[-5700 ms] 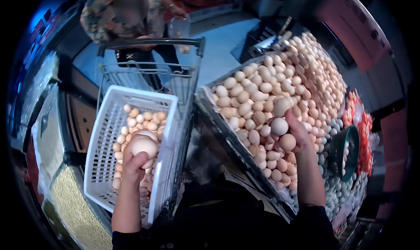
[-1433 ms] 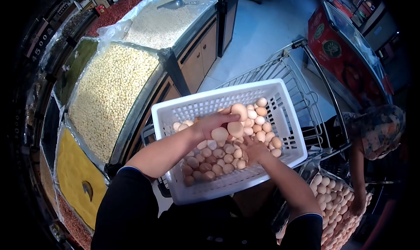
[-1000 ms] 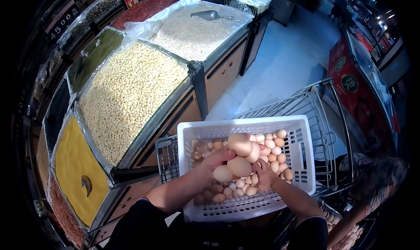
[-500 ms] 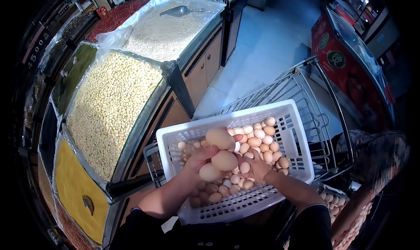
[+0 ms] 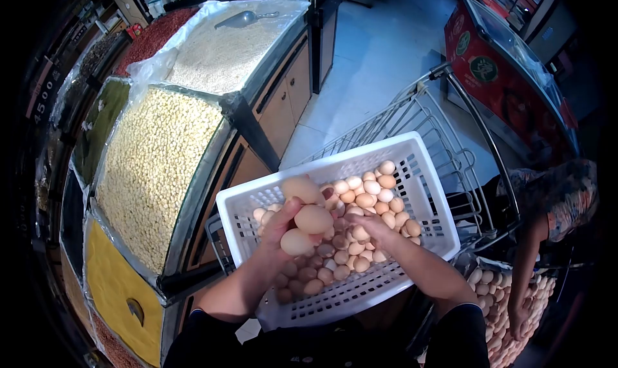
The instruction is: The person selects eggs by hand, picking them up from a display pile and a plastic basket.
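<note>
White plastic basket (image 5: 436, 188) on shopping cart (image 5: 449, 152); loose eggs (image 5: 371, 187) spread across its bottom, reaching near right short edge. Left hand (image 5: 279, 229) above basket's left half, gripping at least three eggs (image 5: 313, 219). Right hand (image 5: 378, 231) inside near long edge, fingers among eggs; grip: cannot tell.

I saw the left hand (image 5: 280, 229) holding several eggs (image 5: 313, 219) above the white basket (image 5: 435, 197), which rested on a cart (image 5: 475, 115). The right hand (image 5: 373, 229) was among the basket's eggs. Nearby, another person's hand (image 5: 517, 320) was over a heap of eggs (image 5: 496, 297).
</note>
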Motion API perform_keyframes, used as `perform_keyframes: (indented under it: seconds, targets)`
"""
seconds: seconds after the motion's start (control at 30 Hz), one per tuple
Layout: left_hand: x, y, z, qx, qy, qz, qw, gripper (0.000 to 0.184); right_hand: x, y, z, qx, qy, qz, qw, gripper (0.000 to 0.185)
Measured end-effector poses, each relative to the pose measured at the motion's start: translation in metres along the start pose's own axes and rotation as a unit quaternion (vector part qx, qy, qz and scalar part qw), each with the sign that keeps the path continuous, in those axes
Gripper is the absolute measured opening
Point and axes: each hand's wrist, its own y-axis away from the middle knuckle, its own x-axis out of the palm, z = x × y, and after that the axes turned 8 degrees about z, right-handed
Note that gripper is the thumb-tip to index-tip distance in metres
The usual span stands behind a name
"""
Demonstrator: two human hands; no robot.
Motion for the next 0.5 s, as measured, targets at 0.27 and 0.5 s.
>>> perform_keyframes:
  seconds: [0.27, 0.5]
  targets:
    - [0.013, -0.015, 0.034, -0.063, -0.095, 0.056, 0.992, 0.055, -0.036, 0.189, -0.025, -0.234, -0.407, 0.200, 0.860, 0.054]
    - [0.106, -0.041, 0.200, -0.338, -0.044, 0.233, 0.911, 0.049, -0.032, 0.386, -0.164, -0.371, -0.337, -0.282, 0.818, 0.034]
